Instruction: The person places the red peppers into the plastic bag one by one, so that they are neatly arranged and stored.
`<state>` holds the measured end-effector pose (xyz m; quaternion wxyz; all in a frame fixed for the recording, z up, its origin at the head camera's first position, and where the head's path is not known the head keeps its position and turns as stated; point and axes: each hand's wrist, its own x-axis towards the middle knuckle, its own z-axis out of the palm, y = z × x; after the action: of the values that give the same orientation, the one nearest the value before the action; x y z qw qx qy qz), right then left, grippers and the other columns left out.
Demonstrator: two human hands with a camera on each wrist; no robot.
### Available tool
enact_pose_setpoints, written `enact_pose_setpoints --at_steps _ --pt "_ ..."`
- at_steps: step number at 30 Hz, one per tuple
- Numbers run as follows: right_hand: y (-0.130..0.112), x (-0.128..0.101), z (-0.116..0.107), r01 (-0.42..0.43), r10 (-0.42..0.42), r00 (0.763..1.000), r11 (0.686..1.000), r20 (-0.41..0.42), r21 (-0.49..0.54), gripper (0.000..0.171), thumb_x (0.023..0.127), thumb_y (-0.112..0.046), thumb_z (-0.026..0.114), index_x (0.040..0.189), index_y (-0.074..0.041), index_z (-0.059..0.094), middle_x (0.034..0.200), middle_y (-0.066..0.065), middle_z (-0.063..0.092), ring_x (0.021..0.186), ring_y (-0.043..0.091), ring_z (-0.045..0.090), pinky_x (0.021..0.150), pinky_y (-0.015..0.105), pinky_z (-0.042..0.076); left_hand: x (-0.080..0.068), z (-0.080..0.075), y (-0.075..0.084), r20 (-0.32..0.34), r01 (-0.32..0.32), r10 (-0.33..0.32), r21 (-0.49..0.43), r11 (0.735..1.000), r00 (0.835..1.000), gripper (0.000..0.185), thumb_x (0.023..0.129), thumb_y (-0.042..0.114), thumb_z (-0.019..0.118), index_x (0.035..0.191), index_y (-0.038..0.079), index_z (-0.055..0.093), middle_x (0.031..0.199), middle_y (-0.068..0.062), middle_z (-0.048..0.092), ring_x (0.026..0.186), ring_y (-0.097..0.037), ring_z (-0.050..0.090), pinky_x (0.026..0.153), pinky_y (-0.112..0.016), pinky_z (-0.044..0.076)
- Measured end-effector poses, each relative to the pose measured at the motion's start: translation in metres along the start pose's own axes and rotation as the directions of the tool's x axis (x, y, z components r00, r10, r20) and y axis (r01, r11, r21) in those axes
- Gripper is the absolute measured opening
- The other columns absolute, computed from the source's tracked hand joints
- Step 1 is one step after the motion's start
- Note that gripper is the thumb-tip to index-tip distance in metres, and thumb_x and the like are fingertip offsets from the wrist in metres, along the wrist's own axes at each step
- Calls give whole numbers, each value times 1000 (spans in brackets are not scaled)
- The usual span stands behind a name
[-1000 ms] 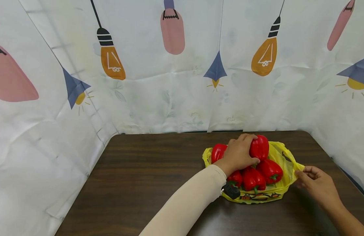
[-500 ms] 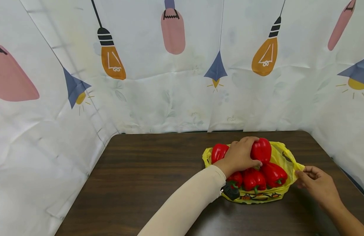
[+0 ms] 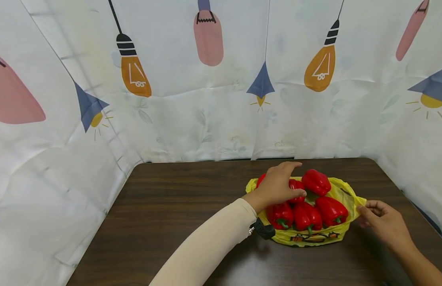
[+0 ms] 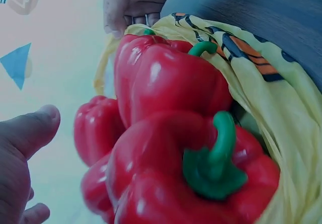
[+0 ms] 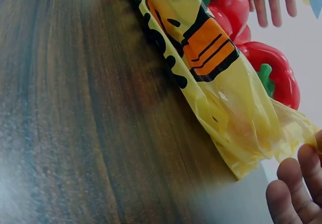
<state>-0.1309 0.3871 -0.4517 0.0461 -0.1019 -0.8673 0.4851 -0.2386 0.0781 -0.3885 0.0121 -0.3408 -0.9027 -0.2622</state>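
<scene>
Several red bell peppers (image 3: pixel 307 216) lie piled in an open yellow plastic bag (image 3: pixel 314 237) on the dark wooden table (image 3: pixel 178 198). My left hand (image 3: pixel 282 183) hovers over the left side of the pile with relaxed fingers, its thumb near a pepper (image 3: pixel 296 186). It holds nothing. In the left wrist view its thumb (image 4: pixel 27 133) stands apart from the peppers (image 4: pixel 166 83). Another pepper (image 3: pixel 315 182) lies on top at the back. My right hand (image 3: pixel 365 207) pinches the bag's right handle (image 3: pixel 357 200). In the right wrist view its fingers (image 5: pixel 294 189) sit beside the bag (image 5: pixel 221 98).
A white cloth backdrop (image 3: pixel 214 111) printed with light bulbs closes off the table at the back and on both sides. The bag sits right of centre, near the far edge. Bare tabletop (image 5: pixel 75 108) stretches to the left and in front of it.
My left hand let go of the pepper it gripped; that pepper now lies at the back of the pile. The hand has drawn back to the left. My right hand kept its hold.
</scene>
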Motion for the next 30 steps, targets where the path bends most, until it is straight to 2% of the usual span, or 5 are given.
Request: enact_pose_setpoints --at_steps 5,19,24,27,30 --pt "-3 3 -2 -20 22 999 998 36 -55 49 106 -40 56 118 8 54 86 1 74 70 19 68 62 30 56 -11 -11 -8 -36 -17 17 -9 1000 999 76 93 46 73 156 19 40 153 2 47 141 -15 42 119 -42 29" --pt "-6 4 -3 -48 49 998 999 36 -18 59 106 -39 55 132 12 43 92 -3 73 73 16 70 62 32 59 -54 -48 -37 -157 -33 22 -69 997 987 59 100 34 66 151 13 45 152 -3 48 138 -25 47 115 -45 38" --pt "-10 -2 -1 0 0 1000 1000 -20 -26 51 104 -35 60 128 9 49 88 -15 69 70 15 69 60 29 58 -73 -54 -51 -164 5 -19 -84 996 986 59 99 33 67 151 12 46 152 -5 47 141 -26 43 116 -49 35" --pt "-13 -6 1 47 -47 996 999 -77 1 39 103 -27 63 119 7 55 84 -16 68 69 13 69 59 27 59 -83 -56 -59 -173 12 -27 -90 996 985 60 99 31 69 150 11 46 153 -6 47 142 -25 42 117 -51 33" --pt "-14 -5 2 70 -71 995 997 -77 -8 36 103 -26 64 116 6 56 84 -17 68 70 11 69 60 26 59 -89 -57 -65 -189 15 -33 -95 995 981 59 99 30 69 150 10 46 152 -7 47 142 -25 42 116 -52 33"
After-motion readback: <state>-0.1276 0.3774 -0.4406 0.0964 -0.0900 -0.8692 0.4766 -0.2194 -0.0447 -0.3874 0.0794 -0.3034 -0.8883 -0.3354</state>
